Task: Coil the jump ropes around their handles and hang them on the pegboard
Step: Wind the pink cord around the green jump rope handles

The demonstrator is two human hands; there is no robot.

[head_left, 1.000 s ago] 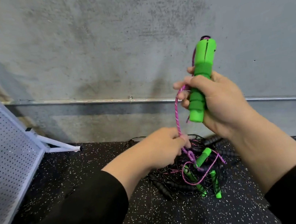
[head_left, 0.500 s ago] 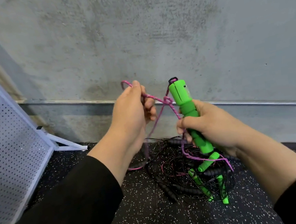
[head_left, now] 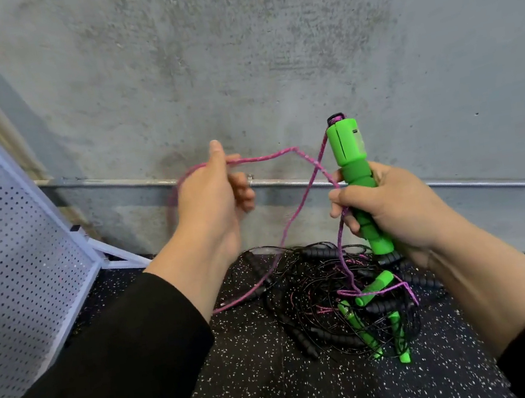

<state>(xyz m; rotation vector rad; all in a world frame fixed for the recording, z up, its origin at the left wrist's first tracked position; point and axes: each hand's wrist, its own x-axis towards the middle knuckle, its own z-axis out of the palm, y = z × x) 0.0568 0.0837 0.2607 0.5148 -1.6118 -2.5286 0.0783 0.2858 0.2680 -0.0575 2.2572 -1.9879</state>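
Bare concrete wall behind; the right hand (head_left: 388, 204) grips the green handle (head_left: 355, 181) upright, its long axis vertical. Left of it, the left hand (head_left: 212, 203) seemingly pinches the pink rope (head_left: 268, 156), which crosses to the handle. White pegboard (head_left: 7, 257) stands far left.

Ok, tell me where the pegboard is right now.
In the head view the white pegboard leans at the far left edge, left of the left hand, its foot on the speckled floor.
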